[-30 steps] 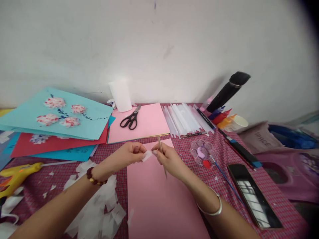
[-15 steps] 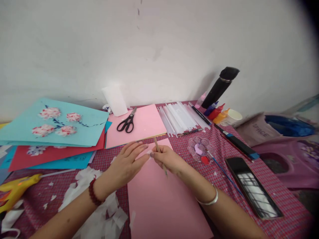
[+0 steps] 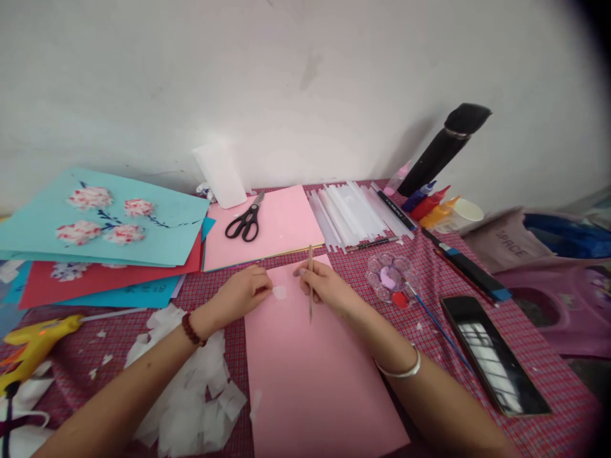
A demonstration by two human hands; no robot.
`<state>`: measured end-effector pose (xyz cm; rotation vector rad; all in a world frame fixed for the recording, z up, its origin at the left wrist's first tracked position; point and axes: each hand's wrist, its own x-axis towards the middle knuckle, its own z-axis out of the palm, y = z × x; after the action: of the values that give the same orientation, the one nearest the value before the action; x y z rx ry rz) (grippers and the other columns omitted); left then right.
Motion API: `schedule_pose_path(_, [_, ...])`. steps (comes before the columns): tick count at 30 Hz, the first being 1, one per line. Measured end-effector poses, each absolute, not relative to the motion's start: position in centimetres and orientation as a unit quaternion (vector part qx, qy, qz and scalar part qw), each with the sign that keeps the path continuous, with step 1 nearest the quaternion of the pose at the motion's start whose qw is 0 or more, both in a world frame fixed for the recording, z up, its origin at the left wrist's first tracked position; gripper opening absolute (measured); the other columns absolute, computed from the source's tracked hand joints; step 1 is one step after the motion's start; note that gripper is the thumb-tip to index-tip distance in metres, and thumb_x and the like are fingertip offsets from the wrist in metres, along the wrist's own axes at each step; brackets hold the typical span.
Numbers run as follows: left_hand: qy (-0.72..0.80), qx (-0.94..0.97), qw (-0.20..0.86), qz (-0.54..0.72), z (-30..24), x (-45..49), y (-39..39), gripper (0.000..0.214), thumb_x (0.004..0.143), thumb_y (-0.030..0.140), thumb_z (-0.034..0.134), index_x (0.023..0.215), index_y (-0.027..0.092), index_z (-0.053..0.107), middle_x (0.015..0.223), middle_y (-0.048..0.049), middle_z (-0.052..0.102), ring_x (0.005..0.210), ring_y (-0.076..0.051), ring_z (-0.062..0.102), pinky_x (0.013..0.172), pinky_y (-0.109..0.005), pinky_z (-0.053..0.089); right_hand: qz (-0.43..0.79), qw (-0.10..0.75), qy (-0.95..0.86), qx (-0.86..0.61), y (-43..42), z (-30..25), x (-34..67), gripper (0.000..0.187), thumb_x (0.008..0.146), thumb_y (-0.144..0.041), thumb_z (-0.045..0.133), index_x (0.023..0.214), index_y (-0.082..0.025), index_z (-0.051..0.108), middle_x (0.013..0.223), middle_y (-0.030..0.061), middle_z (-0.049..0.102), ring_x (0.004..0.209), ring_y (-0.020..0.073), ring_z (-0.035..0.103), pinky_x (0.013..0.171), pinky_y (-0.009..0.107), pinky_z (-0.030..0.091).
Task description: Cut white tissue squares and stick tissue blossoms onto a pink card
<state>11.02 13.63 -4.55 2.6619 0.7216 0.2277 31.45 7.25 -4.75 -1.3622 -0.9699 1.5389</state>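
A long pink sheet of paper (image 3: 324,381) lies in front of me, under both hands. My left hand (image 3: 245,294) is closed at the sheet's upper left edge, fingers curled and pinched at the side of a small white tissue paper piece (image 3: 279,292). My right hand (image 3: 324,283) grips a thin wooden stick (image 3: 310,296), which stands nearly upright, its lower end over the pink sheet. To the left, a pile of white tissue paper pieces (image 3: 195,394) spreads beside my left forearm. Black-handled scissors (image 3: 244,222) rest on a pink paper stack (image 3: 291,216) beyond my hands.
A yellow glue gun (image 3: 41,346) lies at left, below stacked cards with a turquoise one (image 3: 172,216) on top. At right are glue sticks (image 3: 351,213), a paint palette (image 3: 389,280), a blue brush (image 3: 436,324), a phone (image 3: 496,356), paint bottles (image 3: 429,207) and a cutter (image 3: 470,267).
My left hand has gone from outstretched fingers to a pinch by the tissue piece. My right hand has shifted slightly from it, and the stick is more upright. The camera view has shifted a little.
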Motion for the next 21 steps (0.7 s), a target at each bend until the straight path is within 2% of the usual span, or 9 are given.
schedule_pose_path(3, [0.279, 0.927, 0.238, 0.080, -4.9, 10.6, 13.7, 0.017, 0.083, 0.015, 0.050, 0.077, 0.018, 0.066, 0.078, -0.0047, 0.063, 0.079, -0.016, 0.056, 0.072, -0.028, 0.044, 0.649, 0.490, -0.324, -0.484, 7.5, -5.0, 32.1, 0.019, 0.080, -0.036, 0.051, 0.080, -0.018, 0.052, 0.058, -0.0050, 0.054, 0.038, 0.0061, 0.042, 0.037, 0.019, 0.032])
schedule_pose_path(8, [0.298, 0.902, 0.296, 0.102, -4.6, 10.7, 13.2, 0.018, 0.080, 0.014, 0.051, 0.076, 0.018, 0.068, 0.077, -0.0043, 0.064, 0.077, -0.016, 0.057, 0.071, -0.027, 0.044, 0.662, 0.546, -0.301, -0.416, 7.8, -5.8, 32.2, 0.025, 0.075, -0.041, 0.063, 0.080, -0.018, 0.055, 0.077, 0.0016, 0.064, 0.060, 0.0104, 0.060, 0.059, 0.025, 0.050])
schedule_pose_path(12, [0.374, 0.852, 0.348, 0.118, -4.4, 11.3, 12.5, 0.015, 0.076, 0.016, 0.052, 0.069, 0.017, 0.066, 0.071, -0.0018, 0.062, 0.069, -0.014, 0.056, 0.063, -0.024, 0.042, 0.653, 0.560, -0.310, -0.404, 7.8, -6.2, 31.8, 0.026, 0.075, -0.042, 0.065, 0.082, -0.019, 0.055, 0.079, 0.0017, 0.067, 0.062, 0.0114, 0.062, 0.063, 0.028, 0.052])
schedule_pose_path(21, [0.534, 0.722, 0.409, 0.161, -4.1, 12.0, 11.8, 0.015, 0.071, 0.025, 0.056, 0.063, 0.015, 0.063, 0.061, 0.0009, 0.059, 0.059, -0.011, 0.052, 0.053, -0.022, 0.037, 0.616, 0.595, -0.289, -0.428, 7.9, -7.2, 31.8, 0.025, 0.076, -0.041, 0.064, 0.084, -0.021, 0.051, 0.075, 0.0003, 0.068, 0.056, 0.0121, 0.062, 0.056, 0.027, 0.052])
